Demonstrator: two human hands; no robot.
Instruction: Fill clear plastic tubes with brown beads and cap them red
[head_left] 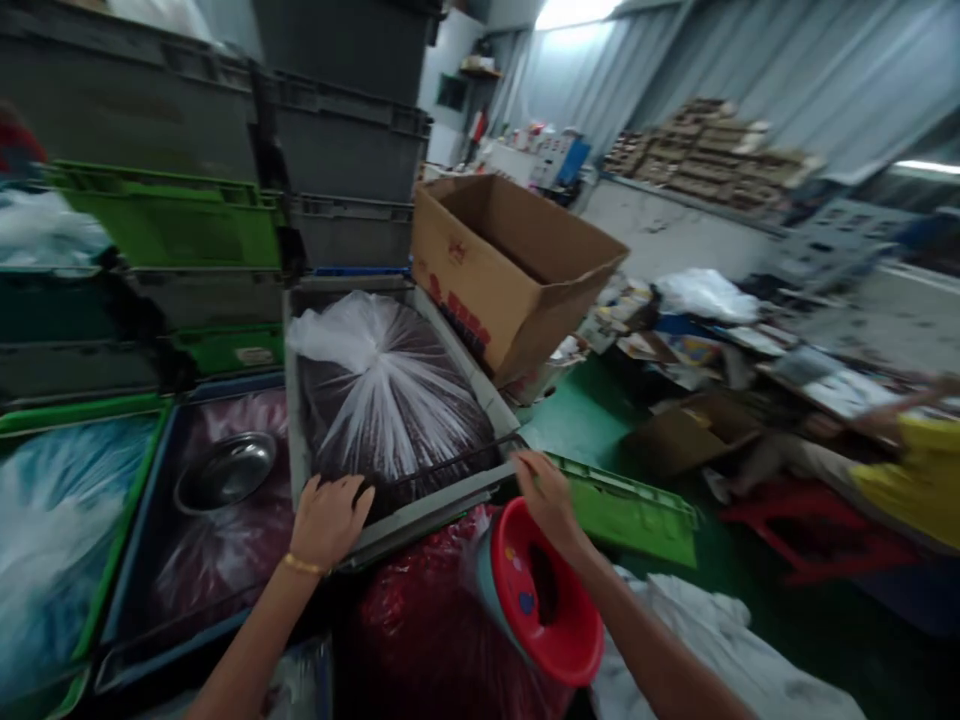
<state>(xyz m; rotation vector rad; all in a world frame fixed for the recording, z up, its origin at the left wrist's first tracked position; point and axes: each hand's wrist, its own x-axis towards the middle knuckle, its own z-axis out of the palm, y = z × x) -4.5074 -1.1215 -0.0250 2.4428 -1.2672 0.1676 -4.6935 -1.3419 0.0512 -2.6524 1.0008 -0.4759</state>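
A grey plastic crate (431, 518) stands in front of me, with a large clear bag (390, 395) of dark contents inside, gathered at the top. My left hand (330, 522) is closed over the crate's near left corner, a gold-coloured bracelet on the wrist. At the near right corner, my right hand (546, 492) has its fingers curled over the rim. Just below that hand, a red and grey-blue plastic tub (514, 580) with cartoon prints lies tilted. It rests on a shiny bag of dark red material (424, 610). Motion blur softens the finger detail.
Crates (180, 230) are stacked behind on the left. A metal bowl (236, 465) sits on bagged material in a blue crate (142, 500). An open cardboard box (457, 270) stands beyond; a green crate (630, 510) lies right. A person in yellow (911, 480) is at far right.
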